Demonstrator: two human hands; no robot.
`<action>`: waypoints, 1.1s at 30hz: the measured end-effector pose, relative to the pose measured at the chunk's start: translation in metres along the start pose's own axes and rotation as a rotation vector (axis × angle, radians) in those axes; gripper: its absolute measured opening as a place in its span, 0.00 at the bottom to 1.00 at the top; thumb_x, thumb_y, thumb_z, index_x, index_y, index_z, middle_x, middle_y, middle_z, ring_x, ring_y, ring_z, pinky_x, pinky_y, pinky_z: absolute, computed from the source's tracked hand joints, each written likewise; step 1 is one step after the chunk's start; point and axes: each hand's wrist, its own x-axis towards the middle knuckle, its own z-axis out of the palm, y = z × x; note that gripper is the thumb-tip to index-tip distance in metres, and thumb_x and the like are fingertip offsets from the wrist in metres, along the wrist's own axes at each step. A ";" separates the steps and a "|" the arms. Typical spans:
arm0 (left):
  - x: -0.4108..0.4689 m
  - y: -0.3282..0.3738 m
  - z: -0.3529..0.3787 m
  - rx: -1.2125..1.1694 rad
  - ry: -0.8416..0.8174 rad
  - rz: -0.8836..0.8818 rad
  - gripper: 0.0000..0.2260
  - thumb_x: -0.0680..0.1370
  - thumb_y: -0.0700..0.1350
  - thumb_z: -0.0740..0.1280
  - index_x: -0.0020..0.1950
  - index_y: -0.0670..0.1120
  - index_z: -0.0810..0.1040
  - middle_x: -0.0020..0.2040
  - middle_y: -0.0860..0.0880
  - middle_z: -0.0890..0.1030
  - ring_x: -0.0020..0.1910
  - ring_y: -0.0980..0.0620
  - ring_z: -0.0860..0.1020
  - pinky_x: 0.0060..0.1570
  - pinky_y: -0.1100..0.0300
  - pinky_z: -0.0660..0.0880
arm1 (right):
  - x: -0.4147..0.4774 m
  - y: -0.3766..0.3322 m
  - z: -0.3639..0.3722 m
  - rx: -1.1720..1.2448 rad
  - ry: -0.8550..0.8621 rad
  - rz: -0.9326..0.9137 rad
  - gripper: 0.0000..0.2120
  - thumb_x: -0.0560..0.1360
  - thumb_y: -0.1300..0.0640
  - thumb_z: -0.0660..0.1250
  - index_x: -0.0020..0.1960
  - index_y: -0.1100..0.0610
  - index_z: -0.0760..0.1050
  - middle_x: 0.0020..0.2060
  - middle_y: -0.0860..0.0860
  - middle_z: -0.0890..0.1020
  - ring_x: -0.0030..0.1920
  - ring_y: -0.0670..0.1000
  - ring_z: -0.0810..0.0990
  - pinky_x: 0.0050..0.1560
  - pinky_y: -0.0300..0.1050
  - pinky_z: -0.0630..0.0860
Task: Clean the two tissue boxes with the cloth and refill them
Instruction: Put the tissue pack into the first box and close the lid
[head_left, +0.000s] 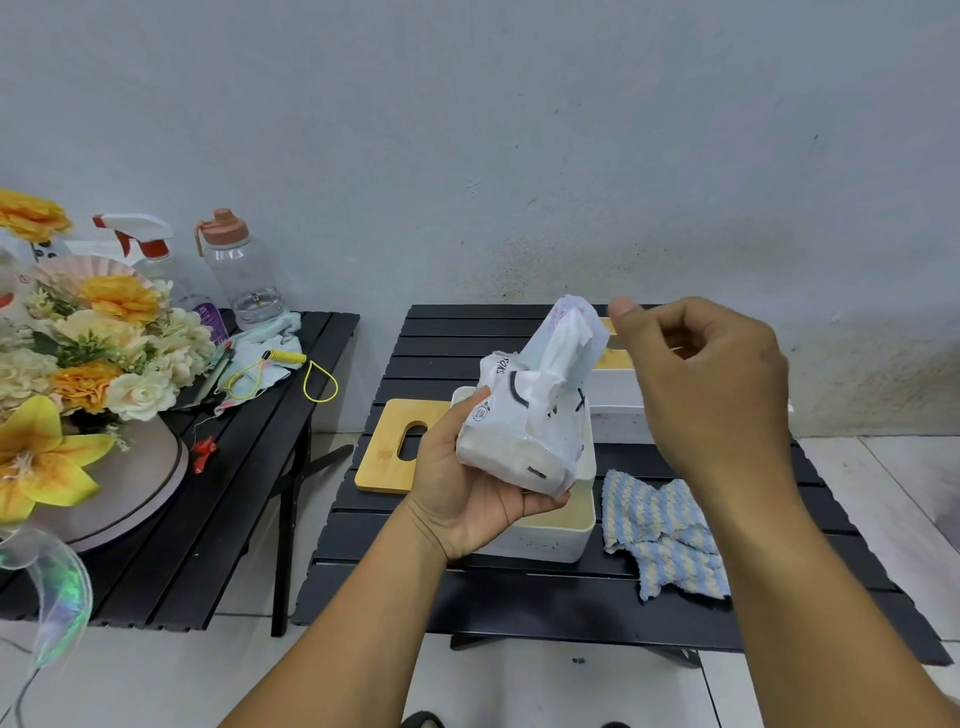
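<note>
Our left hand (467, 483) grips a crinkly plastic tissue pack (524, 431), torn open on top, above the open white rectangular box (545, 535) on the slatted black desk (519, 597). Our right hand (711, 374) is beside the pack, its grip curled and empty. We note a striped terry cloth (660, 530) lying crumpled just beside the box.

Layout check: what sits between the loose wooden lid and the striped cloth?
In the head view, the open white tissue box stands between the wooden lid and the cloth; the left hand holds a tissue pack over it.

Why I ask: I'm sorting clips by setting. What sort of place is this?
Probably a home corner: a slat table on a tiled floor, with flowers and a spray bottle.
</note>
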 end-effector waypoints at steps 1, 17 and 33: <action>0.001 -0.001 0.000 -0.004 -0.002 0.008 0.27 0.79 0.57 0.63 0.75 0.44 0.71 0.63 0.39 0.78 0.56 0.39 0.78 0.51 0.44 0.78 | -0.002 -0.002 0.003 -0.009 -0.023 0.006 0.16 0.73 0.38 0.69 0.38 0.50 0.80 0.31 0.41 0.80 0.35 0.41 0.78 0.38 0.40 0.72; 0.004 -0.005 -0.002 0.104 0.014 0.028 0.27 0.73 0.54 0.75 0.70 0.46 0.80 0.64 0.42 0.82 0.62 0.41 0.81 0.65 0.44 0.76 | -0.007 0.015 0.027 -0.097 -0.197 0.075 0.04 0.71 0.54 0.74 0.44 0.49 0.79 0.33 0.45 0.81 0.38 0.46 0.81 0.42 0.47 0.79; 0.008 -0.001 0.011 0.486 0.513 0.358 0.11 0.77 0.43 0.75 0.57 0.39 0.83 0.56 0.33 0.84 0.48 0.40 0.84 0.52 0.42 0.81 | -0.013 0.022 0.038 -0.187 -0.274 -0.013 0.07 0.73 0.51 0.73 0.37 0.48 0.78 0.32 0.45 0.81 0.37 0.45 0.78 0.36 0.40 0.73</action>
